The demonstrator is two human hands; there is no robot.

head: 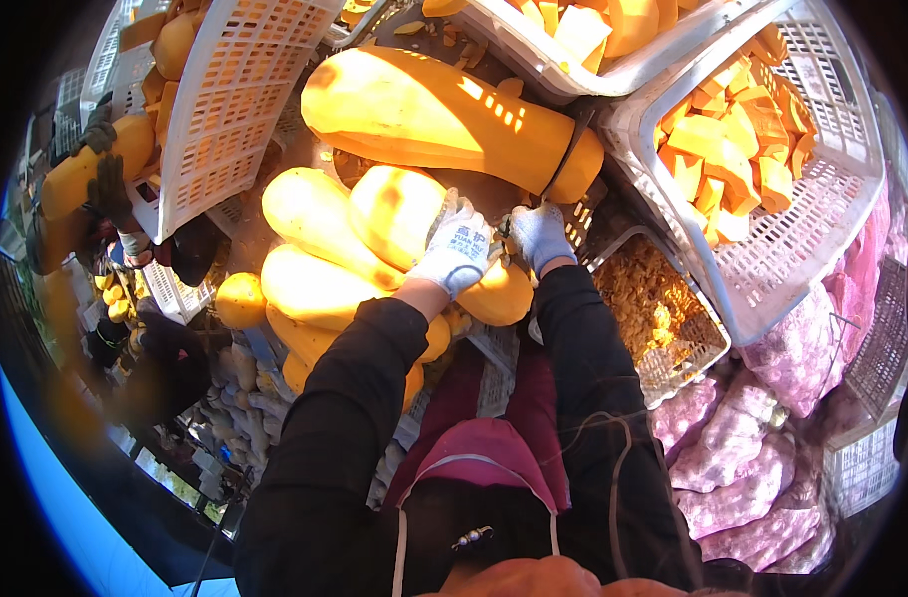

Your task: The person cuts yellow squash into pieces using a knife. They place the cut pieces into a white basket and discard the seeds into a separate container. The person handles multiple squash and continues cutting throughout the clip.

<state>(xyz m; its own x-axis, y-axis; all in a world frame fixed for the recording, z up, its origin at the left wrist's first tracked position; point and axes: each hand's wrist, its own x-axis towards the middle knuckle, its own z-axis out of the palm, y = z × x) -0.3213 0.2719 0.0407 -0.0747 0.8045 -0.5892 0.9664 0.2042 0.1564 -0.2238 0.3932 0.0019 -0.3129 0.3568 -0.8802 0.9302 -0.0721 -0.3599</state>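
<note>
A large peeled squash [424, 112] lies crosswise on the far side of my hands. My right hand [541, 233], in a white-and-blue work glove, grips a knife whose long dark blade [571, 149] crosses the squash near its right end. How deep the blade sits is not plain. My left hand [454, 242], gloved alike and bearing printing, is against a shorter peeled squash [390, 213]; its fingertips are partly hidden. Several more peeled squashes [312, 283] are heaped to the left, and a rounded one [499, 295] sits just below my hands.
White plastic crates of squash chunks [730, 149] stand at right and top. A lower crate holds orange scraps [640, 306]. Pink mesh sacks [730, 463] fill the lower right. At left, beside a tilted crate [234, 97], another person's dark-gloved hands [107, 179] hold a squash.
</note>
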